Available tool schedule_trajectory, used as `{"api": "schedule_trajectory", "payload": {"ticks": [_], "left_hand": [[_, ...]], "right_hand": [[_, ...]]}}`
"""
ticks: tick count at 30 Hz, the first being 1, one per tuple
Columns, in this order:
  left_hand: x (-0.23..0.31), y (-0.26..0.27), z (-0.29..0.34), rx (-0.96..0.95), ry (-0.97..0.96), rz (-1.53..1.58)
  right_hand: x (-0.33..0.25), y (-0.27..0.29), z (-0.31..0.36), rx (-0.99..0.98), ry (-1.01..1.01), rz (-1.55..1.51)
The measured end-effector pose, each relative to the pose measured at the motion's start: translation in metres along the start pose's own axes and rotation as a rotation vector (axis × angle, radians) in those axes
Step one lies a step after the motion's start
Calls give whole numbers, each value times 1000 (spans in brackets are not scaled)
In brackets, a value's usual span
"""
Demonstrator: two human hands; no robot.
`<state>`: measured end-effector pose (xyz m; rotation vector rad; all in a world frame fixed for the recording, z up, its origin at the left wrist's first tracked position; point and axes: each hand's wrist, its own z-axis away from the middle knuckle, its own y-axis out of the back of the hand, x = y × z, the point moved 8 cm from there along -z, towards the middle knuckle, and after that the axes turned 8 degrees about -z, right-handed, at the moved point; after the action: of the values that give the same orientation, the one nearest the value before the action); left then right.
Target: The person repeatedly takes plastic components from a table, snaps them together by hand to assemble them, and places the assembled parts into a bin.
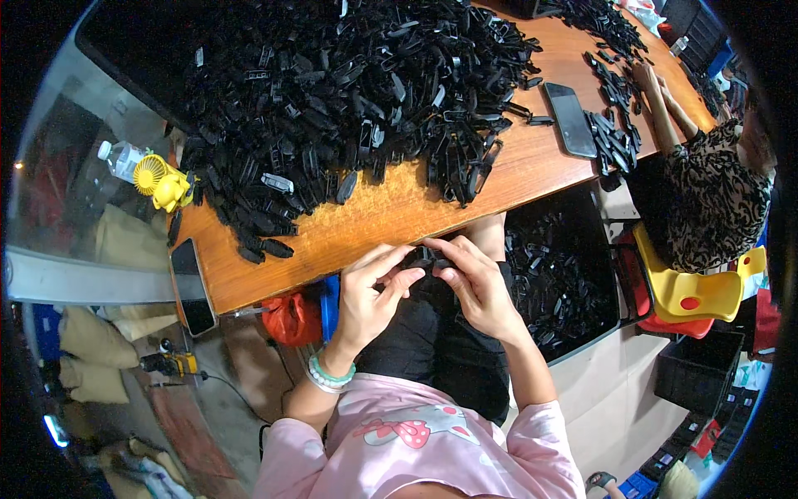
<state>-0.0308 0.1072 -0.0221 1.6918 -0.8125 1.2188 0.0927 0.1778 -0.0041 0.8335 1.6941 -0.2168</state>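
Note:
A small black plastic part point(422, 259) is pinched between my two hands, just in front of the table's near edge and above my lap. My left hand point(371, 287) grips its left end with thumb and fingers. On its other end, the fingers and thumb of my right hand point(480, 287) are closed. Fingers cover much of the part, so its exact kind cannot be made out. Ahead on the wooden table point(374, 212) lies a large heap of similar black plastic parts point(332, 91).
Left on the table are a phone point(193, 287), a yellow fan point(166, 183) and a bottle point(123, 158). Another phone point(569, 119) lies right. A black bin point(557, 283) of parts stands beside my right leg. A co-worker point(706, 195) sits at right near a yellow chair point(690, 283).

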Motion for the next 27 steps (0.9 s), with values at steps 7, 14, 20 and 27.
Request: {"api": "schedule_trajectory", "payload": {"ticks": [7,14,20,27], "left_hand": [[32,5,-4,28,-196,-274],[41,5,-5,32,-204,-283],[15,-12,-3,51,-150,-55],[-8,-5,4,-23,171,452]], "right_hand": [[-11,-2,4,162,133,262],[-12,-8,7,140,165,301],[-16,-19,9,279,194,417],[21,-17,9,294,-84,-329]]}}
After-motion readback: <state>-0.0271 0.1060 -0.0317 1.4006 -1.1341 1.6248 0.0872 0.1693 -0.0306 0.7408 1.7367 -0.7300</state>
